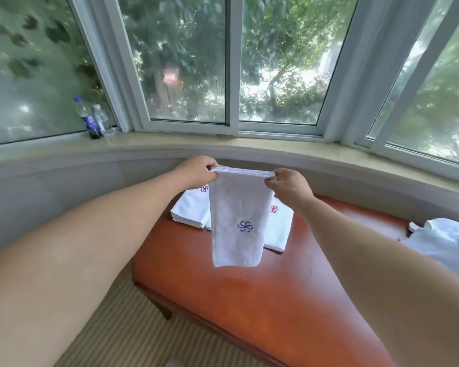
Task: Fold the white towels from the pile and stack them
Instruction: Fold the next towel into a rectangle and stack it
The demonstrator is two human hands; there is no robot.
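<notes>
Both hands hold one towel (236,221) up in the air above the tabletop (249,300), so it hangs as a long, narrow, already doubled strip with a blue flower mark facing the camera. The left hand (196,172) pinches the top left corner, and the right hand (286,188) pinches the top right corner, fingers and thumb closed on the folded edge. Neither hand is free.

To do this step well, I judge the top edge should be kept taut and level so the layers stay lined up, then the strip lowered onto the tabletop and folded across its length with the corners matched before letting go.

Just behind the hanging towel, two stacks (190,210) of folded towels lie side by side on the tabletop. The unfolded pile (445,239) sits well to the right of the towel, at the tabletop's far right edge.
</notes>
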